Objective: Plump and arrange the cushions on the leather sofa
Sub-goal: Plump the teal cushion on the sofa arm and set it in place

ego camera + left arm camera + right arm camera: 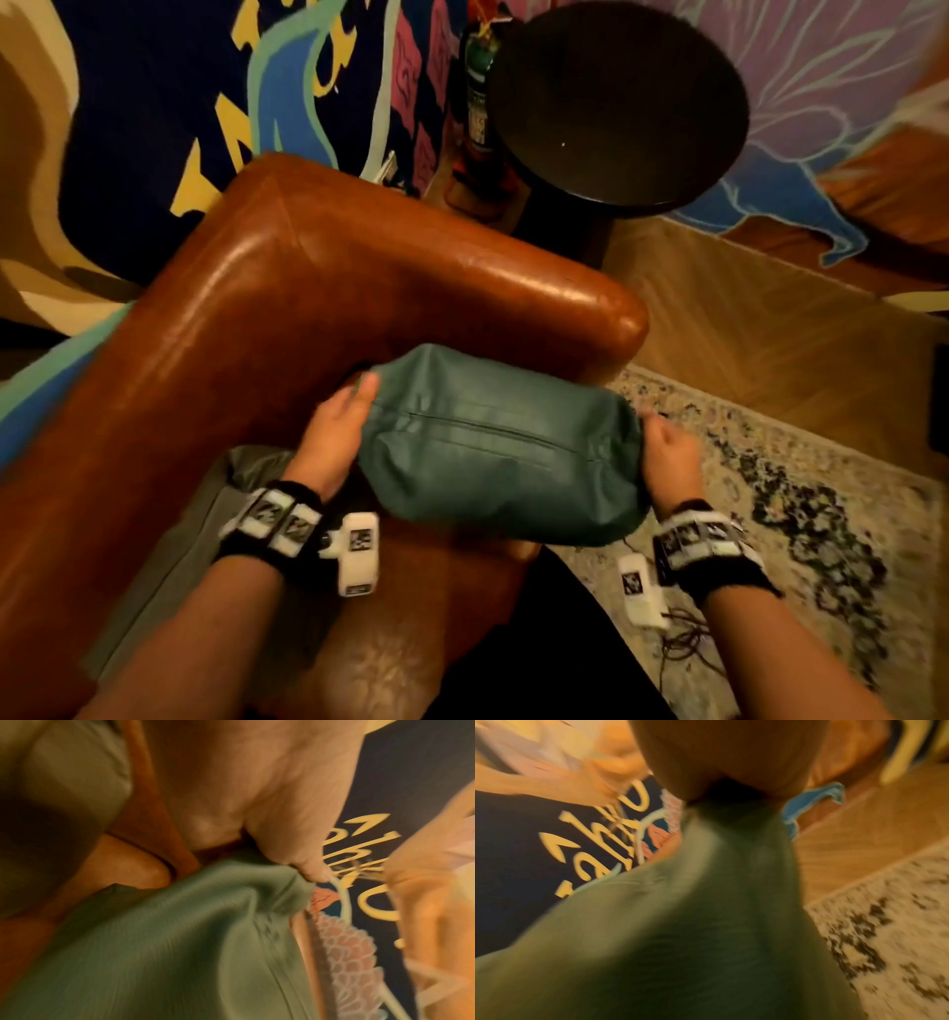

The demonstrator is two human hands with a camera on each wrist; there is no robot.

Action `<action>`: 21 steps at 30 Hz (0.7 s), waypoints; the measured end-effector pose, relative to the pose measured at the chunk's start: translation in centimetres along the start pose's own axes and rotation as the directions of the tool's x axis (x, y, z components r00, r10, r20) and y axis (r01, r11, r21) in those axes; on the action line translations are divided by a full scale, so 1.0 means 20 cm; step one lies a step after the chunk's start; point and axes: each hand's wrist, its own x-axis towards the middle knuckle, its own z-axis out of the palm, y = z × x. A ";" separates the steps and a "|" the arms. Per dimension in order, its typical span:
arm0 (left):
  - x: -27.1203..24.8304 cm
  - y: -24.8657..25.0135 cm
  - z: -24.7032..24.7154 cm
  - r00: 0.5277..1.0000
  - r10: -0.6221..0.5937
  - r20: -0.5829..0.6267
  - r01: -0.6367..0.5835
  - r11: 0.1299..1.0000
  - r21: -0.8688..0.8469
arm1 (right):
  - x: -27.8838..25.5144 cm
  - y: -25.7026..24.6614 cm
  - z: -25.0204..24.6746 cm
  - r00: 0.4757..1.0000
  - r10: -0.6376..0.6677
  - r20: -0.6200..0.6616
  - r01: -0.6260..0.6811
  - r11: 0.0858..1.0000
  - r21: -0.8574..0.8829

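Green cushion between both hands.

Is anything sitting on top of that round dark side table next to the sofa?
No, in the head view the top of the round dark side table beside the brown leather sofa shows nothing on it.

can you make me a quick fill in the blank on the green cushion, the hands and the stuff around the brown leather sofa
1. The green fabric cushion is held between ____ hands.
2. The right hand grips the cushion's ____ end.
3. The brown leather sofa stands beside a round dark ____.
4. To the right of the sofa, a patterned ____ covers part of the wooden floor, while the left hand presses the cushion.

Missing words: two; right; table; rug
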 end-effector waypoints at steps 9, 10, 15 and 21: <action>-0.05 0.17 -0.07 0.993 0.075 0.095 -0.079 0.996 0.046 | -0.16 -0.09 -0.07 0.994 -0.104 -0.031 0.107 0.989 0.100; -0.05 0.17 -0.12 0.995 0.070 0.073 -0.073 0.997 0.038 | -0.12 -0.06 -0.12 0.995 -0.073 -0.073 0.081 0.991 0.105; 0.03 0.09 -0.19 0.995 0.078 -0.056 -0.069 0.988 0.141 | -0.14 -0.11 -0.14 0.997 -0.027 -0.078 0.034 0.995 0.092; 0.01 0.14 -0.25 0.969 0.236 -0.071 -0.124 0.715 0.688 | -0.39 -0.47 0.14 0.954 -0.270 0.128 0.225 0.931 0.289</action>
